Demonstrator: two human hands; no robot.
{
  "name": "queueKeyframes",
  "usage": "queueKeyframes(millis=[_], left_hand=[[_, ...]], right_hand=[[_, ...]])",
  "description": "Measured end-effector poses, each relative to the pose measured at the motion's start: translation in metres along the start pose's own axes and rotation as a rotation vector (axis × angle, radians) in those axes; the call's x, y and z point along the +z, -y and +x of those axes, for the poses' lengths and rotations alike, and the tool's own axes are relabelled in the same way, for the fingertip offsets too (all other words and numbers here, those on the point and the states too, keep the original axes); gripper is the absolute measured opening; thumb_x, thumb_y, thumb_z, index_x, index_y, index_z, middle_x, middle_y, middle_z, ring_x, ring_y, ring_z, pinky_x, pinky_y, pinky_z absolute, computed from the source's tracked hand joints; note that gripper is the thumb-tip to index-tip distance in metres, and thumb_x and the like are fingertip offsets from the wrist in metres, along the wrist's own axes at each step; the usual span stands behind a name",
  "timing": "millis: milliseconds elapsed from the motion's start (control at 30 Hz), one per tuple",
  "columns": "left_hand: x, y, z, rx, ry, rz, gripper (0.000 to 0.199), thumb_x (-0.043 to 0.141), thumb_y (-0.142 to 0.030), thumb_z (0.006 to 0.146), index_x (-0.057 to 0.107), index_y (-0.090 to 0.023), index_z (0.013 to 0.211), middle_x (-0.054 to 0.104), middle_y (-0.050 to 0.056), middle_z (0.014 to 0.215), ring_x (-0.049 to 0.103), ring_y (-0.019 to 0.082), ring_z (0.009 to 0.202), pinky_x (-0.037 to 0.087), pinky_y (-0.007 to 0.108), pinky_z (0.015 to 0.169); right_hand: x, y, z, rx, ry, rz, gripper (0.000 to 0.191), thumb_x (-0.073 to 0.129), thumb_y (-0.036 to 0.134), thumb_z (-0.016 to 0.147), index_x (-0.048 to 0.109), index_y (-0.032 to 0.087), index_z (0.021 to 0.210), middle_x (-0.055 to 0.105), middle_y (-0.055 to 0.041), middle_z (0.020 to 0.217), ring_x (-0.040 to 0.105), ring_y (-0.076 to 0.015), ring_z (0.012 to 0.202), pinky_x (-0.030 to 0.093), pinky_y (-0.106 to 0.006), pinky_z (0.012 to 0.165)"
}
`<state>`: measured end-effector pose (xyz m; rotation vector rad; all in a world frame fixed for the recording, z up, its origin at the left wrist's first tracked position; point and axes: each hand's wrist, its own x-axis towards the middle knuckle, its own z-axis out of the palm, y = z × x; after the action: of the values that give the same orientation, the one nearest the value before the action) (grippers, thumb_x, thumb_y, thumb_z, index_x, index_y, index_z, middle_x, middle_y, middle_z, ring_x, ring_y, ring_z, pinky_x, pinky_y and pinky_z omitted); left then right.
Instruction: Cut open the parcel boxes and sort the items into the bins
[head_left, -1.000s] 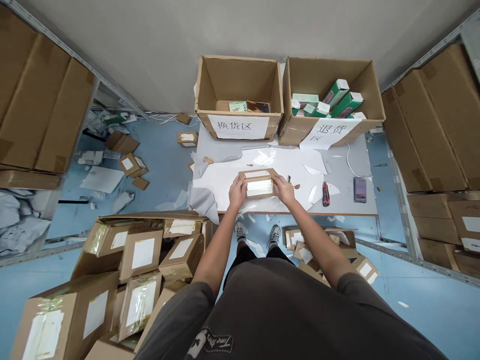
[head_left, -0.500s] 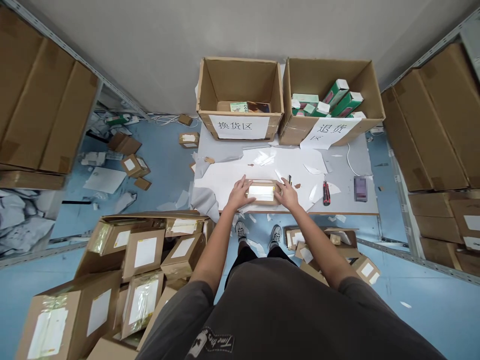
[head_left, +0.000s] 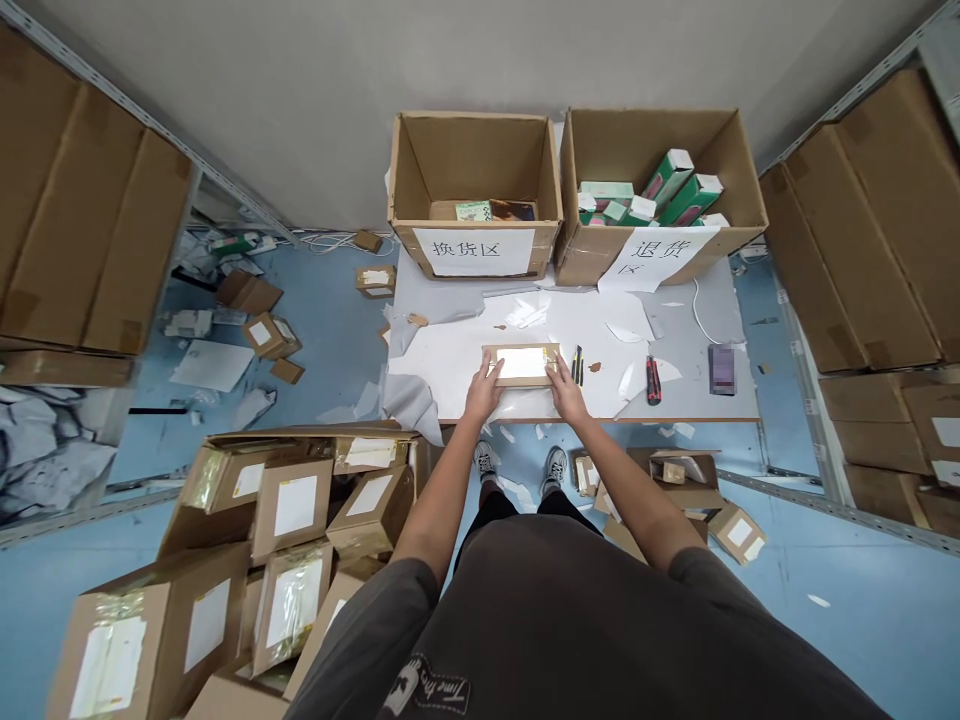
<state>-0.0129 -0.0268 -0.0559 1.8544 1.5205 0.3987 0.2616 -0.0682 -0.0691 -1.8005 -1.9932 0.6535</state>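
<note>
Carton (head_left: pixel 523 366) between both grips (head_left: pixel 484 390) (head_left: pixel 568 393), apparently closed

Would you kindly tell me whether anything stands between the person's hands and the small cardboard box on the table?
Nothing visible does: the left hand and right hand hold the small cardboard box at its opposite ends. The black-and-yellow cutter lies beside the right hand, not between it and the box.
</note>
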Motion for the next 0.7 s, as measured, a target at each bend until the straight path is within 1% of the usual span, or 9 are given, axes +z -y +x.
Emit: queueKeyframes(millis=[133, 200, 300, 367, 400, 467, 533, 633, 700], left_hand=[[-0.016, -0.003, 0.009, 0.005, -0.043, -0.024, 0.064, 0.07, -0.037, 0.103, 0.056, -0.031, 0.165, 0.037, 0.007, 0.181, 0.048, 0.037, 0.16, 0.044, 0.049, 0.129], [-0.02, -0.002, 0.017, -0.034, -0.097, -0.05, 0.066, 0.068, -0.047, 0.104, 0.053, -0.032, 0.167, 0.034, 0.006, 0.182, 0.048, 0.037, 0.159, 0.048, 0.047, 0.127], [-0.009, 0.0, 0.033, -0.189, -0.195, -0.14, 0.081, 0.066, -0.051, 0.105, 0.034, -0.032, 0.176, 0.017, 0.01, 0.188, 0.052, 0.036, 0.156, 0.055, 0.044, 0.119], [0.005, 0.002, 0.041, -0.245, -0.21, -0.205, 0.082, 0.064, -0.048, 0.106, 0.028, -0.029, 0.178, 0.016, 0.013, 0.187, 0.05, 0.033, 0.158, 0.054, 0.043, 0.121], [0.011, 0.004, 0.043, -0.242, -0.193, -0.222, 0.078, 0.062, -0.045, 0.107, 0.032, -0.027, 0.177, 0.021, 0.014, 0.186, 0.046, 0.032, 0.161, 0.05, 0.044, 0.124], [0.021, 0.007, 0.043, -0.211, -0.13, -0.215, 0.066, 0.057, -0.041, 0.109, 0.044, -0.022, 0.172, 0.032, 0.015, 0.182, 0.037, 0.031, 0.167, 0.042, 0.046, 0.131], [0.024, 0.012, 0.037, -0.183, -0.069, -0.172, 0.059, 0.056, -0.04, 0.11, 0.053, -0.02, 0.166, 0.034, 0.017, 0.181, 0.033, 0.033, 0.169, 0.038, 0.05, 0.133], [0.022, 0.02, 0.027, -0.123, -0.004, -0.116, 0.066, 0.07, -0.043, 0.103, 0.056, -0.022, 0.163, 0.023, 0.015, 0.185, 0.037, 0.037, 0.167, 0.041, 0.051, 0.132], [0.02, 0.024, 0.023, -0.079, 0.026, -0.111, 0.073, 0.078, -0.042, 0.097, 0.055, -0.026, 0.164, 0.016, 0.012, 0.187, 0.038, 0.036, 0.166, 0.044, 0.049, 0.13]], right_hand=[[-0.023, 0.0, 0.026, -0.046, -0.08, 0.038, 0.05, 0.046, 0.018, 0.107, 0.068, 0.024, 0.152, 0.052, -0.0104, 0.171, 0.054, -0.0274, 0.156, 0.05, -0.05, 0.126], [-0.031, -0.002, 0.042, -0.024, -0.093, 0.045, 0.05, 0.046, 0.022, 0.108, 0.067, 0.025, 0.153, 0.054, -0.0103, 0.169, 0.055, -0.0295, 0.154, 0.05, -0.053, 0.126], [-0.027, -0.005, 0.066, 0.128, -0.028, 0.016, 0.056, 0.048, 0.021, 0.105, 0.061, 0.024, 0.159, 0.051, -0.0133, 0.171, 0.061, -0.0345, 0.148, 0.054, -0.058, 0.12], [-0.016, -0.006, 0.078, 0.24, 0.05, -0.011, 0.062, 0.048, 0.018, 0.103, 0.056, 0.022, 0.164, 0.047, -0.0173, 0.173, 0.064, -0.0359, 0.144, 0.057, -0.057, 0.116], [-0.01, -0.007, 0.081, 0.27, 0.085, -0.019, 0.063, 0.048, 0.017, 0.102, 0.054, 0.02, 0.165, 0.045, -0.0192, 0.174, 0.064, -0.0362, 0.144, 0.057, -0.056, 0.115], [0.0, -0.009, 0.081, 0.26, 0.118, -0.014, 0.063, 0.049, 0.016, 0.102, 0.055, 0.019, 0.165, 0.043, -0.0211, 0.175, 0.062, -0.0369, 0.147, 0.058, -0.055, 0.114], [0.004, -0.014, 0.073, 0.198, 0.101, -0.002, 0.061, 0.051, 0.017, 0.102, 0.058, 0.018, 0.162, 0.042, -0.0205, 0.176, 0.057, -0.0376, 0.152, 0.057, -0.056, 0.116], [0.003, -0.024, 0.053, 0.102, 0.1, -0.007, 0.062, 0.06, 0.019, 0.098, 0.06, 0.018, 0.16, 0.036, -0.0176, 0.18, 0.052, -0.0372, 0.156, 0.052, -0.056, 0.122], [0.002, -0.028, 0.039, 0.073, 0.146, -0.017, 0.069, 0.067, 0.017, 0.094, 0.058, 0.02, 0.162, 0.028, -0.0154, 0.183, 0.055, -0.0364, 0.154, 0.054, -0.054, 0.12]])
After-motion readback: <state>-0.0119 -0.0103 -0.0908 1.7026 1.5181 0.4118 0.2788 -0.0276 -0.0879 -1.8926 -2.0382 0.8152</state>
